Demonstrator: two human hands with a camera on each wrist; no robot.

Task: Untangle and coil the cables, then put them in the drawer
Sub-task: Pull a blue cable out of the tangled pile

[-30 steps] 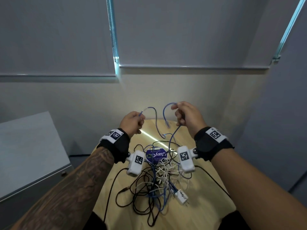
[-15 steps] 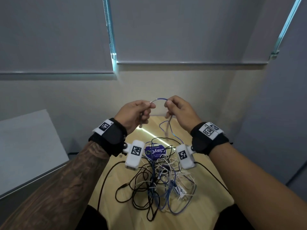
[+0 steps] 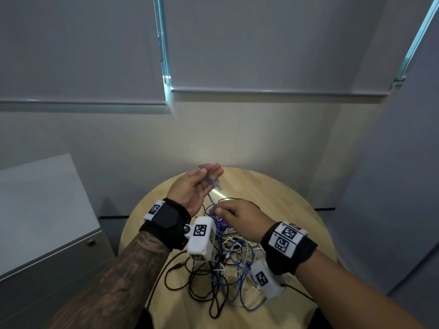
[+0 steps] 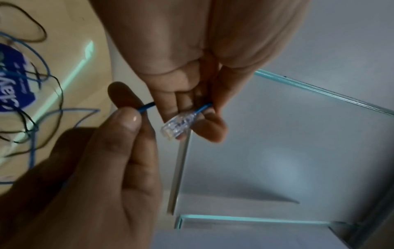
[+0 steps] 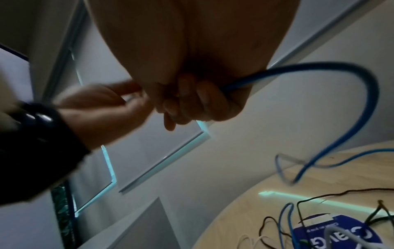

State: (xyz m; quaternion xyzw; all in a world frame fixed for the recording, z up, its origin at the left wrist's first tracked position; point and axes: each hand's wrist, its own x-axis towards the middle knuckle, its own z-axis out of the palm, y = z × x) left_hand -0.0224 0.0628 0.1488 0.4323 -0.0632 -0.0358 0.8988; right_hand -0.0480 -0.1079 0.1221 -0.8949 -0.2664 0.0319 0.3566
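- Blue cable [image 3: 211, 197] is held up between both hands above the round wooden table [image 3: 280, 193], its lower length running down into the tangle of cables [image 3: 223, 269] heaped on the tabletop
- Left hand [image 3: 194, 186] is raised palm-up over the far part of the table; its fingers are held close together and only gently bent, and the end of the blue cable is laid across them
- In the left wrist view the cable end is seen pinned between the left thumb and the fingers [image 4: 181, 101], with the clear plastic plug [image 4: 177, 125] sticking out past the fingertips
- Right hand [image 3: 237, 219] is lower and nearer the body; the blue cable is pinched between its thumb and forefinger just below the left hand, and the other fingers are curled in
- In the right wrist view the cable is seen leaving the curled right fingers [image 5: 192, 101] and arcing down towards the table
- Black, white and blue leads are knotted together in the tangle, and a blue round label [image 3: 222, 224] with white lettering lies among them, partly hidden by the hands
- Grey cabinet [image 3: 42, 233] stands to the left of the table; whether its drawer front is fully closed cannot be told
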